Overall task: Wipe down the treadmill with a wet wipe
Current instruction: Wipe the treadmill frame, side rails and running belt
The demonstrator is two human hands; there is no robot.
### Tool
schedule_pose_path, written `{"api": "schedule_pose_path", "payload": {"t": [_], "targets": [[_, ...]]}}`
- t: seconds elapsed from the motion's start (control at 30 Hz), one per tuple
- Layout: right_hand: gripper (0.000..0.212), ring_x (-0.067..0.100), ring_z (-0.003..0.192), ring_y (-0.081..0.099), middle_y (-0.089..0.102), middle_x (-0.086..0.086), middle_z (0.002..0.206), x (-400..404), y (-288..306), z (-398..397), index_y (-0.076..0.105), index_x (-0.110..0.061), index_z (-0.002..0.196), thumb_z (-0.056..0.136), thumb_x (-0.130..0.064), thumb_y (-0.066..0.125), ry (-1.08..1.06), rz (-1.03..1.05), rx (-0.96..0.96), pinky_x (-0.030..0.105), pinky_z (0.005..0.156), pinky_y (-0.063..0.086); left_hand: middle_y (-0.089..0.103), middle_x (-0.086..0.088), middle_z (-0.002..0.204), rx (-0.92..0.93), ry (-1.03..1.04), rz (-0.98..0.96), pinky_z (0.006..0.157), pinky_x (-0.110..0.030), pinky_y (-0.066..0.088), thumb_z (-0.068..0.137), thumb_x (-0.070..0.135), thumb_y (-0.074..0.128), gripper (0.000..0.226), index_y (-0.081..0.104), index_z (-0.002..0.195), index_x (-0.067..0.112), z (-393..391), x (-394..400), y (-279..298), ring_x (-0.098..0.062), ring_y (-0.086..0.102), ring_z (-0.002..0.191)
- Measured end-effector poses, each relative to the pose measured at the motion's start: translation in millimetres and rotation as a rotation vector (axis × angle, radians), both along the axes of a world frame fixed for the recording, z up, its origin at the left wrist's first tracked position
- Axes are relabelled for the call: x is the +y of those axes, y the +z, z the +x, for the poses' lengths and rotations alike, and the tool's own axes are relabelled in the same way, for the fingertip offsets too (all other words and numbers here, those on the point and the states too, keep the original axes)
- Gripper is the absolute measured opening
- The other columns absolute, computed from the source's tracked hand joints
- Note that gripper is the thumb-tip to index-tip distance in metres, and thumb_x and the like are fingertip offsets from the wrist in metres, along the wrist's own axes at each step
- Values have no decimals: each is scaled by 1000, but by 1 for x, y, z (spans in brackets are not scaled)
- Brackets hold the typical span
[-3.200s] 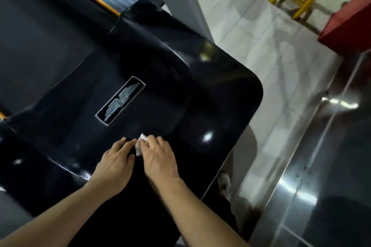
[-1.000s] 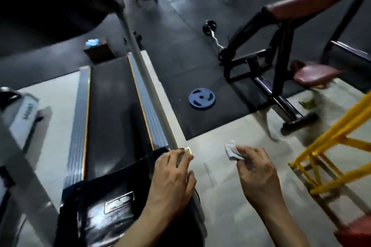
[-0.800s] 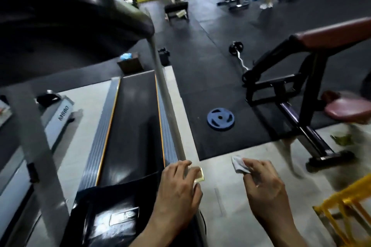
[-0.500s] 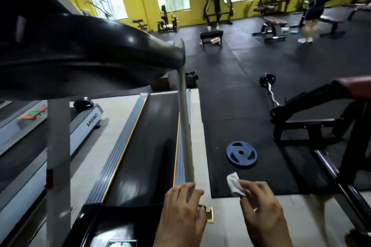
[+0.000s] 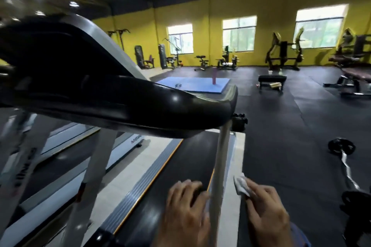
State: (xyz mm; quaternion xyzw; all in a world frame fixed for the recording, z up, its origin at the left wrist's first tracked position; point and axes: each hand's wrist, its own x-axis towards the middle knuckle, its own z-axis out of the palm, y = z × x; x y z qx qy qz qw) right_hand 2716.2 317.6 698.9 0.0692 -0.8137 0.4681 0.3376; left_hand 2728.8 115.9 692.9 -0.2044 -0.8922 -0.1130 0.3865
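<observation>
Head view: the treadmill (image 5: 192, 158) is seen from its front end, its glossy black console (image 5: 124, 104) overhead and a grey upright post (image 5: 219, 168) running down between the two hands. The left hand (image 5: 185, 212) is laid against the post's left side, fingers loosely bent – whether anything is gripped cannot be told. A crumpled white wet wipe (image 5: 242, 185) is pinched by the right hand (image 5: 265, 208), just right of the post – not touching it. A barbell (image 5: 345, 162) lies on the dark floor
</observation>
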Motion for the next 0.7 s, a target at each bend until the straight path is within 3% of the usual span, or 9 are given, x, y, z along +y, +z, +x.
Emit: {"api": "schedule_pose_path", "payload": {"t": [0.07, 0.13, 0.2, 0.3, 0.4, 0.53, 0.6, 0.7], "targets": [[70, -7, 88, 59, 55, -22, 99, -17, 32, -28, 55, -67, 117, 81, -9, 71, 97, -45, 64, 6, 76, 43, 67, -5, 124, 42, 80, -7, 101, -45, 42, 78, 34, 60, 40, 73, 114, 23, -1, -14, 39, -28, 61, 114], [65, 5, 82, 60, 54, -15, 96, -34, 62, -54, 63, -51, 119, 81, 1, 72, 175, -67, 146, 19, 74, 46, 61, -8, 135, 98, 168, 8, 103, -47, 45, 86, 31, 58, 43, 68, 125, 20, 3, -25, 76, -30, 58, 122], [52, 14, 82, 59, 53, -9, 97, -51, 96, -75, 69, -31, 120, 83, 6, 69, 233, -36, 282, 23, 75, 45, 55, -9, 143, 147, 256, 41, 107, -46, 44, 91, 27, 55, 45, 64, 134, 18, 10, -33, 109, -30, 53, 130], [42, 21, 90, 59, 55, -3, 102, -74, 141, -99, 72, -17, 118, 85, 9, 64, 328, -16, 472, 34, 77, 49, 43, -6, 154, 171, 410, 91, 112, -43, 40, 94, 27, 52, 51, 54, 144, 20, 16, -45, 141, -29, 44, 140], [43, 25, 97, 58, 61, 1, 108, -108, 161, -115, 72, -17, 120, 86, 7, 61, 415, 75, 498, 38, 84, 49, 28, 1, 163, 119, 575, 146, 115, -40, 35, 96, 34, 47, 58, 37, 154, 29, 8, -64, 157, -23, 31, 149], [37, 26, 103, 53, 62, 2, 115, -157, 162, -106, 69, -14, 123, 91, -3, 53, 459, 215, 534, 38, 89, 48, 16, 6, 167, 49, 644, 239, 118, -40, 31, 103, 37, 36, 58, 25, 159, 30, -8, -109, 162, -17, 20, 153], [35, 27, 104, 52, 61, 2, 113, -175, 179, -101, 69, -14, 122, 90, -2, 60, 496, 323, 583, 40, 89, 49, 20, 1, 166, 21, 663, 295, 118, -42, 35, 105, 32, 31, 56, 26, 159, 24, -15, -134, 169, -21, 26, 150], [31, 24, 103, 50, 55, -2, 102, -212, 213, -100, 70, -22, 114, 83, -16, 72, 500, 638, 651, 35, 86, 46, 43, -17, 154, -1, 684, 294, 99, -53, 52, 98, 20, 29, 56, 44, 150, 5, -22, -171, 182, -37, 48, 139]]}}
